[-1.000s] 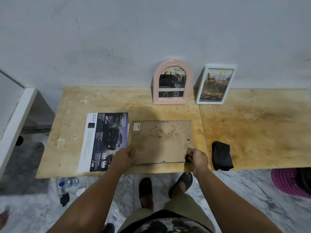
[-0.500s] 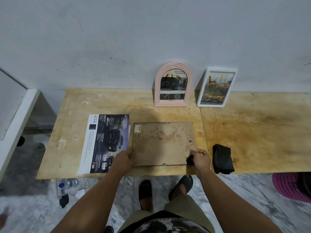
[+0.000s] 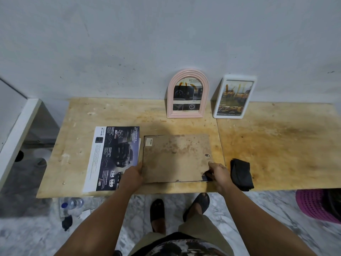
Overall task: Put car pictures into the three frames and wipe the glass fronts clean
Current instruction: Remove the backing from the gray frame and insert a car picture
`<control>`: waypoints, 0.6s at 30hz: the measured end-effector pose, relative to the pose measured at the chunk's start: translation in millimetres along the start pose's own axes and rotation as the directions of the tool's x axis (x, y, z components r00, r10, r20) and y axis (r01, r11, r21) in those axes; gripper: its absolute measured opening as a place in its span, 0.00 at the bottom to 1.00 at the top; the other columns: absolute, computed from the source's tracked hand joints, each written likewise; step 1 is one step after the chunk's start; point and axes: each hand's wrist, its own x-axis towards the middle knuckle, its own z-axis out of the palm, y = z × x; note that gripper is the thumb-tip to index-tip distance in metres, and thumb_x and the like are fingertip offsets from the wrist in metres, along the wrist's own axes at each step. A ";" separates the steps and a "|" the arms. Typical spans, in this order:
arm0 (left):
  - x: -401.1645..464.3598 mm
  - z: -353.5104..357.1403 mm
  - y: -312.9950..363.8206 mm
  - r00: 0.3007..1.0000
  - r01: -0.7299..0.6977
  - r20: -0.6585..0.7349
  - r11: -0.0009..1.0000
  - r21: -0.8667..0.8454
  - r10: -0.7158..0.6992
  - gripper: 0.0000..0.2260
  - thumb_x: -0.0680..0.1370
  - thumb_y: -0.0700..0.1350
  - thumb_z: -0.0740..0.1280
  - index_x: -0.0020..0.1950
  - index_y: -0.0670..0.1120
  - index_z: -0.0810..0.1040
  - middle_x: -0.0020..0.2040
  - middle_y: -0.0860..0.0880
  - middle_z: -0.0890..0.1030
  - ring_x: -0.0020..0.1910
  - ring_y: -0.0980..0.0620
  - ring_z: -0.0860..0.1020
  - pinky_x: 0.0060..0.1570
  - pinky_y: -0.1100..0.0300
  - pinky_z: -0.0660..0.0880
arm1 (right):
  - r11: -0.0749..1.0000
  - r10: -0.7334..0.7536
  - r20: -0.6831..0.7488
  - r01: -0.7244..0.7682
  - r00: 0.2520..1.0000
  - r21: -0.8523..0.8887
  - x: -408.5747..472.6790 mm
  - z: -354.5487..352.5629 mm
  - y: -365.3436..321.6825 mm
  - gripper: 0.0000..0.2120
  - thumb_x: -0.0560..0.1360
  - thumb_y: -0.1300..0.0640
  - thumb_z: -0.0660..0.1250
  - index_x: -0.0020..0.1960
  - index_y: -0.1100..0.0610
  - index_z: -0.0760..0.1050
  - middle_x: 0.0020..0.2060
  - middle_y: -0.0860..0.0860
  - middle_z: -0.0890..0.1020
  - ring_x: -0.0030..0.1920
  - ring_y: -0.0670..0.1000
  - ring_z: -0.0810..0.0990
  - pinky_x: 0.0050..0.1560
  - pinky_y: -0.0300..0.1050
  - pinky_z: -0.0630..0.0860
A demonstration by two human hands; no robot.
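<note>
Marble floor [image 3: 239, 209] shows nearest, with the person's 2 sandalled feet [image 3: 156, 211] on it, a plastic bottle [image 3: 72, 203] lying under the tabletop's left end and a pink basket [image 3: 313, 204] at the right. Both forearms reach forward to the plywood tabletop [image 3: 276, 145]. A third frame [image 3: 176, 157] lies face down near its front edge, the stained brown backing board uppermost. The left hand [image 3: 132, 175] has its grip on the frame's near left corner, fingers curled against the edge. The right hand [image 3: 218, 173] pinches the near right corner, where the backing board looks lifted a little and a dark gap shows beneath it. Just right of that hand lies a folded black cloth [image 3: 240, 174], close but not touching the frame. Left of the frame, a dark car brochure [image 3: 114, 157] lies flat, its right edge tucked beside the frame. Farther back, 2 frames lean against the grey wall [image 3: 147, 43]: a pink arched frame [image 3: 187, 94] and, to its right, a white rectangular frame [image 3: 233, 97], each with a car picture inside.
</note>
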 end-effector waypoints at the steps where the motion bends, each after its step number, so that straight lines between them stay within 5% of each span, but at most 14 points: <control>1: -0.1 -0.1 -0.1 1.000 -0.001 0.001 1.000 -0.003 0.001 0.19 0.76 0.43 0.60 0.68 0.48 0.74 0.33 0.47 0.71 0.30 0.53 0.66 0.28 0.62 0.61 | 1.000 -0.005 0.008 0.005 1.000 0.014 -1.3 -0.7 0.6 0.10 0.79 0.53 0.70 0.45 0.57 0.74 0.47 0.56 0.80 0.52 0.58 0.79 0.55 0.55 0.75; 5: -0.7 0.8 -0.4 1.000 -0.007 -0.011 1.000 -0.004 0.007 0.21 0.78 0.35 0.61 0.72 0.42 0.72 0.34 0.49 0.70 0.29 0.55 0.66 0.28 0.65 0.60 | 0.999 -0.009 0.007 0.009 1.000 0.032 -3.4 -0.6 3.6 0.11 0.80 0.54 0.69 0.43 0.56 0.71 0.45 0.56 0.78 0.50 0.57 0.77 0.52 0.52 0.72; 10: -2.6 0.5 2.6 0.999 -0.025 -0.044 1.000 0.013 0.025 0.12 0.80 0.41 0.63 0.62 0.43 0.80 0.33 0.49 0.72 0.31 0.50 0.70 0.31 0.57 0.64 | 0.982 0.067 0.023 -0.070 0.997 0.173 -0.8 -5.8 1.3 0.10 0.84 0.56 0.64 0.46 0.58 0.68 0.42 0.59 0.72 0.42 0.59 0.75 0.42 0.54 0.77; 18: -5.6 -1.7 6.4 0.999 -0.008 -0.040 1.000 0.024 0.008 0.15 0.79 0.39 0.63 0.65 0.45 0.79 0.37 0.46 0.76 0.38 0.44 0.76 0.37 0.56 0.70 | 0.968 0.090 0.023 -0.093 0.996 0.232 -2.5 -15.2 -7.2 0.06 0.84 0.60 0.64 0.58 0.61 0.72 0.41 0.59 0.76 0.39 0.58 0.79 0.37 0.51 0.79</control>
